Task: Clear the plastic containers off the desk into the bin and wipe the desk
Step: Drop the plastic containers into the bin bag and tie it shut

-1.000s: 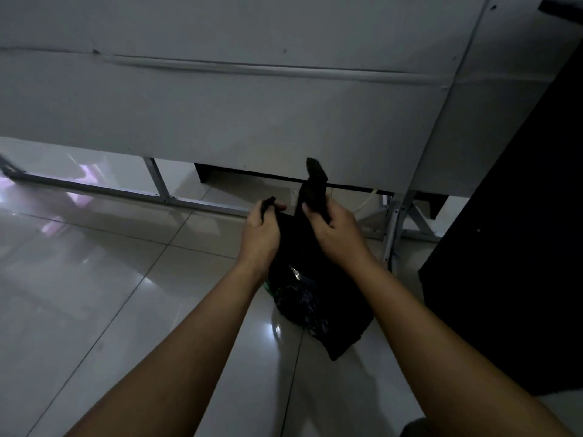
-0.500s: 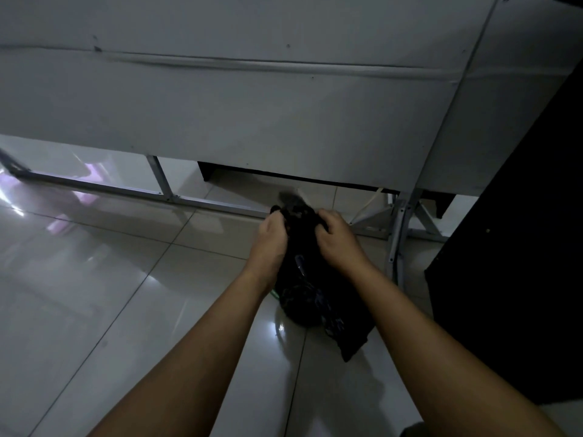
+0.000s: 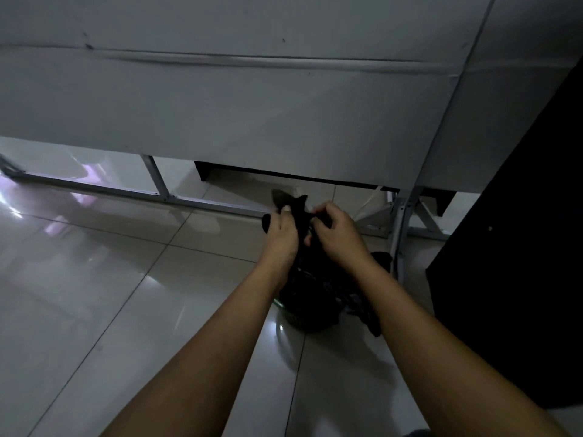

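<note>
Black, crinkled plastic bin bag (image 3: 310,298) sits on the glossy pale floor tiles (image 3: 104,294), right of centre, just near of the grey metal desk frame (image 3: 202,203). Its thin film is bunched and shiny, bulging round at the bottom, with a green edge peeping out at its lower left. The bag's neck is gathered into twisted tails that poke up between both hands. The left hand (image 3: 282,236) has its fingers curled tight on one dark tail, thumb on top. The right hand (image 3: 337,231) pinches the other tail, fingers closed together on it. A flat matt grey panel (image 3: 252,115) spans the far side; a black cabinet side (image 3: 520,200) stands at the right.
</note>
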